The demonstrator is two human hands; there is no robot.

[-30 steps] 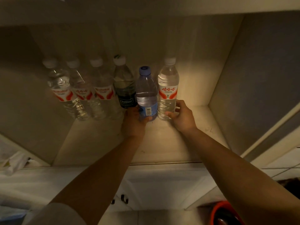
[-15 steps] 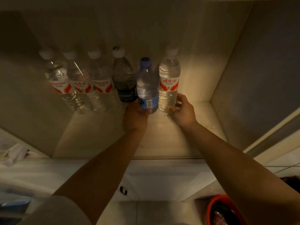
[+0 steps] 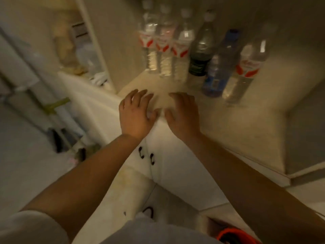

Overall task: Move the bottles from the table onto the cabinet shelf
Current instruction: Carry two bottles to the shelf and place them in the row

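six bottles upright in a row on cabinet shelf; left hand, right hand empty, fingers spread, near shelf's front edge

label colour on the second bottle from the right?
Blue, on the bottle with the blue cap; head view, though blurred.

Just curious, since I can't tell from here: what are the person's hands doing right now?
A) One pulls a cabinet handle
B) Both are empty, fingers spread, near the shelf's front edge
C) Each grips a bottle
B: the left hand and right hand hold nothing; the bottles stand apart, further back on the shelf.
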